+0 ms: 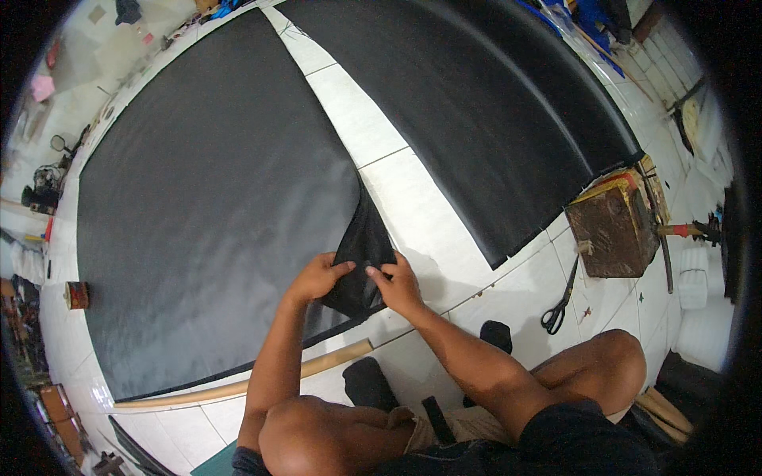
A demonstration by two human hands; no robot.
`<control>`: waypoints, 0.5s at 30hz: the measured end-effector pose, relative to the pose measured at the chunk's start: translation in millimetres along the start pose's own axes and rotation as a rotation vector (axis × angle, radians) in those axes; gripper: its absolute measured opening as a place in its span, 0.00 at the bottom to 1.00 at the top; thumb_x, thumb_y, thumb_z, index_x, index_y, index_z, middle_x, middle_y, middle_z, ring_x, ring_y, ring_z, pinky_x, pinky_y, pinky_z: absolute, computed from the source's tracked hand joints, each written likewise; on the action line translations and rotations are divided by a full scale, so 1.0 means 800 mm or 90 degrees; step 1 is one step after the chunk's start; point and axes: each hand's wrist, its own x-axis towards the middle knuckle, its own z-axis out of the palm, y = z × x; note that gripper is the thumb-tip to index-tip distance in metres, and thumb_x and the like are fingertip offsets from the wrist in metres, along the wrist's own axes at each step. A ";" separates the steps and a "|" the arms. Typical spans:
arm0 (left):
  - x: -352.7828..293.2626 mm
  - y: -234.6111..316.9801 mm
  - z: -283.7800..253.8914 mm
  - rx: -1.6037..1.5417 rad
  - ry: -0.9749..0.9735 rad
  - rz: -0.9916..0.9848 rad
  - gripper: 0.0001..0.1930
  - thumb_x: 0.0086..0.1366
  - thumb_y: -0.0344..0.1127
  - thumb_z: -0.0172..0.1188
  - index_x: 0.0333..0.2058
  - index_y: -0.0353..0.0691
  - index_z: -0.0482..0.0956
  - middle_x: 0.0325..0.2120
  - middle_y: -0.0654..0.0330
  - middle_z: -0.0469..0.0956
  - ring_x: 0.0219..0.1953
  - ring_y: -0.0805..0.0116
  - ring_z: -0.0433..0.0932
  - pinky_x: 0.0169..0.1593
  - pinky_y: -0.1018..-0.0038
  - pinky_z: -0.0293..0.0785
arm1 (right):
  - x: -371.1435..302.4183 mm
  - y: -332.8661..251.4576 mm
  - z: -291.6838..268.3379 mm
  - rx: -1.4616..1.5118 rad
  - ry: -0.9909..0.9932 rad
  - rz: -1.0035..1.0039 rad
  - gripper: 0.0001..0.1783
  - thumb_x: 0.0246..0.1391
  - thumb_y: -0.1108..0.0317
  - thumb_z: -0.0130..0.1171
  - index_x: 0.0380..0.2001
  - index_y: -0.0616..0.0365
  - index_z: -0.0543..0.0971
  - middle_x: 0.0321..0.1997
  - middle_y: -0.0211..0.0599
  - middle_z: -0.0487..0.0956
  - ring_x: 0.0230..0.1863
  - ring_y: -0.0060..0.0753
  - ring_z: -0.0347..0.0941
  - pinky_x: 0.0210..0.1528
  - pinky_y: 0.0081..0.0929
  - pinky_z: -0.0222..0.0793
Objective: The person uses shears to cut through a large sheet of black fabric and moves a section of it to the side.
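A large black sheet (214,182), smooth and slightly shiny like vinyl upholstery fabric, lies spread over the white tiles on the left. At its near right corner the edge is lifted and folded, showing a darker underside (361,274). My left hand (320,276) pinches the fold from the left, thumb pointing inward. Gripping the corner's outer edge from the right is my right hand (399,284), its thumb facing the left one. Some fingers of both hands are hidden by the material. A second black sheet (476,119) lies to the right, across a strip of bare tile.
Along the near edge of the left sheet lies a long tan tube (317,364). Black-handled scissors (556,316) rest on the floor at the right, beside a dark brown block (611,234). A small tin (77,295) stands by the sheet's left edge.
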 end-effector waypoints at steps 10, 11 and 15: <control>0.013 -0.008 -0.003 0.079 -0.026 0.002 0.12 0.65 0.39 0.58 0.36 0.35 0.80 0.27 0.65 0.80 0.27 0.75 0.75 0.34 0.74 0.72 | -0.009 -0.027 0.018 -0.115 0.052 -0.003 0.25 0.37 0.50 0.75 0.29 0.61 0.79 0.58 0.58 0.68 0.58 0.57 0.65 0.58 0.46 0.62; 0.015 -0.012 -0.004 0.065 -0.027 0.003 0.12 0.66 0.39 0.58 0.36 0.35 0.80 0.27 0.65 0.80 0.27 0.75 0.75 0.34 0.74 0.72 | -0.008 -0.023 0.018 -0.093 0.051 -0.019 0.24 0.39 0.51 0.74 0.27 0.61 0.79 0.58 0.58 0.67 0.58 0.58 0.65 0.58 0.46 0.62; 0.014 -0.017 -0.005 0.008 -0.024 0.010 0.11 0.66 0.38 0.57 0.36 0.35 0.80 0.28 0.65 0.80 0.27 0.75 0.75 0.34 0.74 0.73 | -0.007 -0.007 0.013 -0.038 0.067 -0.070 0.21 0.45 0.54 0.70 0.21 0.64 0.80 0.59 0.60 0.67 0.58 0.59 0.64 0.58 0.45 0.62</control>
